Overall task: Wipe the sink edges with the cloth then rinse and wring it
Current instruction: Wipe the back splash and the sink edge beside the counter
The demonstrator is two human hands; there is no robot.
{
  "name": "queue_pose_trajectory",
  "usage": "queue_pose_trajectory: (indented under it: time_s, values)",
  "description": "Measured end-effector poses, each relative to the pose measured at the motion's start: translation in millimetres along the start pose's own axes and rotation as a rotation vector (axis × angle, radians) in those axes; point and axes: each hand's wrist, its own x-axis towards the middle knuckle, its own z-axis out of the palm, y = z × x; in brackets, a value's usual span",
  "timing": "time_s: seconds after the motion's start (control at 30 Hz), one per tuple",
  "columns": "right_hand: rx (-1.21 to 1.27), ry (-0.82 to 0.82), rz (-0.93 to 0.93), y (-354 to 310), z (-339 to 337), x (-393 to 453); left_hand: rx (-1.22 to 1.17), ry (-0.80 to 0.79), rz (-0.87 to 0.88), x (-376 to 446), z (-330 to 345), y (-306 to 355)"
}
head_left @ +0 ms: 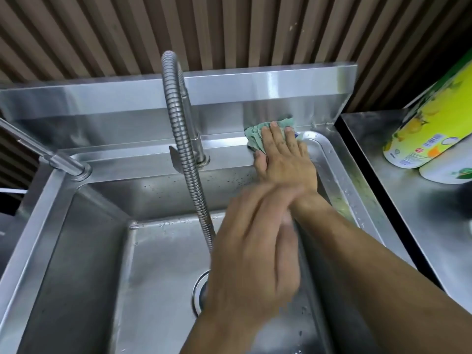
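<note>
Right now we are pressing our right hand (pixel 283 159) flat on the cloth (pixel 258 134), fingers straight and slightly spread, pinning the crumpled green cloth to the sink's (pixel 143 154) back edge near its far right corner. Our left hand (pixel 255 249) is hovering over the basin, blurred, fingers straight and close together, holding nothing; its fingertips are overlapping our right wrist, though we cannot tell whether they are touching it. Inside the basin we are seeing water drops and one drain (pixel 200 290), partly hidden by the left hand. One coiled metal faucet hose (pixel 178 139) is arching over the basin, and a second tap (pixel 46 154) is standing at the sink's far left corner. On the counter (pixel 408 213) to the right, two printed rolls (pixel 424 134) are lying side by side.
</note>
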Motion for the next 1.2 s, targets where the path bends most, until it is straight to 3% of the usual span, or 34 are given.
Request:
queue_pose_trajectory:
  time_s: [0.13, 0.2, 0.33, 0.5, 0.63, 0.8, 0.9, 1.2]
  values:
    - [-0.077, -0.052, -0.048, 4, -1, 0, 0.131, -0.029, -0.42, 58, 61, -55]
    - [-0.06, -0.036, -0.038, 6, -1, 0, 0.261, -0.111, -0.495, 70, 79, -83]
    - [-0.047, -0.041, 0.105, 17, -6, 3, 0.549, -0.28, -0.379, 65, 88, -115]
    - [-0.184, -0.113, 0.254, 33, -20, 14, 0.642, -0.376, -0.164, 56, 62, -138]
    - [-0.254, -0.13, 0.36, 28, -22, 20, 0.667, -0.38, -0.23, 62, 70, -127]
    - [-0.161, -0.081, 0.237, 25, -21, 7, 0.636, -0.402, -0.046, 81, 91, -123]
    - [-0.087, -0.034, 0.158, 48, -23, 6, 0.708, -0.43, -0.048, 81, 90, -136]
    - [-0.144, 0.001, 0.283, 36, -12, 11, 0.732, -0.437, 0.034, 78, 83, -143]
